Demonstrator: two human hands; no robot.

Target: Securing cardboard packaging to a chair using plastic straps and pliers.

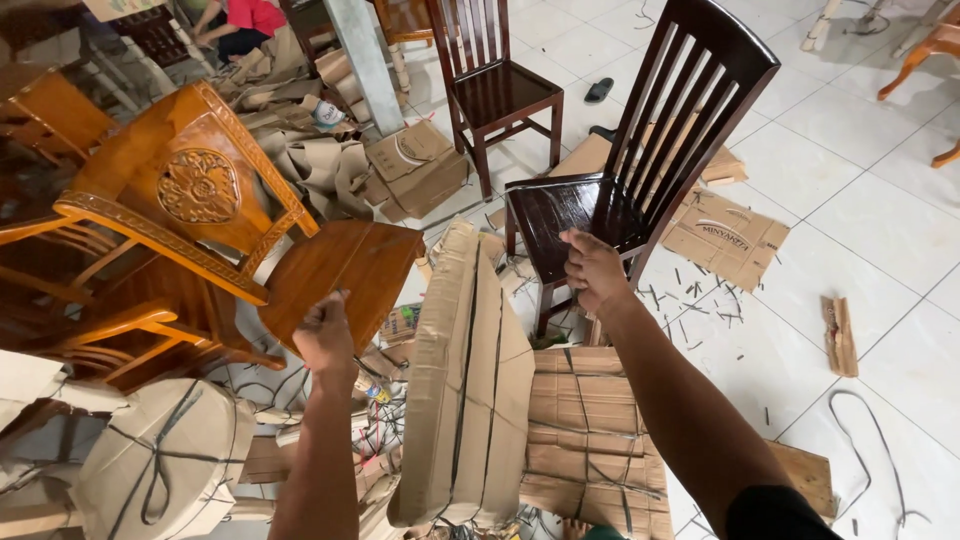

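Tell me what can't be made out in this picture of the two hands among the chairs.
- Head view: the left hand is a closed fist seen from behind at the light brown chair seat; its own back hides whatever it grips.
- The right hand curls at the dark chair seat; its fingertips are hidden.
- The cardboard-wrapped bundle conceals its contents and runs off the bottom edge.
- The person in red is cut off by the top edge.

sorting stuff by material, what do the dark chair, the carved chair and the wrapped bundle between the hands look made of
Dark chair: apparently solid wood with a dark glossy stain; the seat reflects light.
Carved chair: seemingly wood in a warm orange-brown varnish, with a floral medallion cut in relief.
Wrapped bundle: brown corrugated cardboard bound with thin dark straps; its contents are hidden.
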